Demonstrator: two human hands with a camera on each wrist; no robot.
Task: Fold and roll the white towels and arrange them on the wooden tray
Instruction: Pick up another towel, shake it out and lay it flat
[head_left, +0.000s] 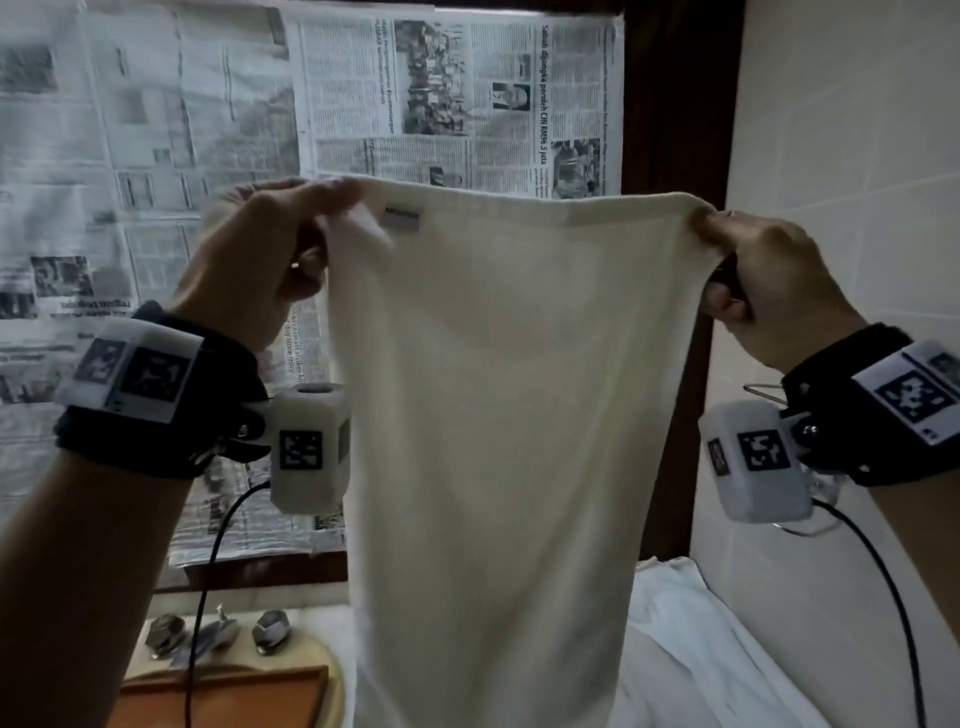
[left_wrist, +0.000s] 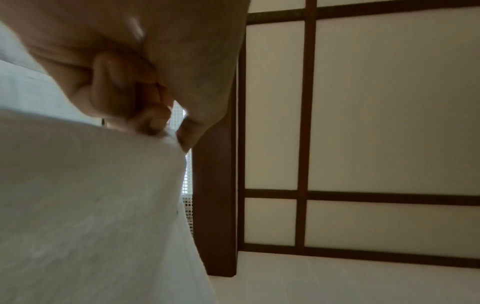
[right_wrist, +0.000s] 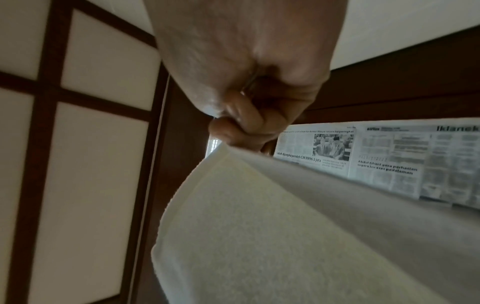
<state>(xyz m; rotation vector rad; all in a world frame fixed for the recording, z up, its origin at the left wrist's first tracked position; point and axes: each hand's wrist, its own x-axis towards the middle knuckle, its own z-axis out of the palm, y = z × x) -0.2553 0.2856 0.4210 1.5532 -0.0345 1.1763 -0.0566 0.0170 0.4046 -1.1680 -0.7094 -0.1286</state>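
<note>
Towel held up, ready for the first fold.
Left hand and right hand each pinch a top corner of the towel; next, likely bring corners together.

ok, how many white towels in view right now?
2. One white towel hangs spread between the left hand and right hand, each pinching a top corner. A second white cloth, likely another towel, lies crumpled lower right. More may hide behind the held one.

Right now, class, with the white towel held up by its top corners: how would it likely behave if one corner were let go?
Probably floppy: the white towel sags between left hand and right hand. It likely swings down from the remaining grip. Seemingly light.
</note>
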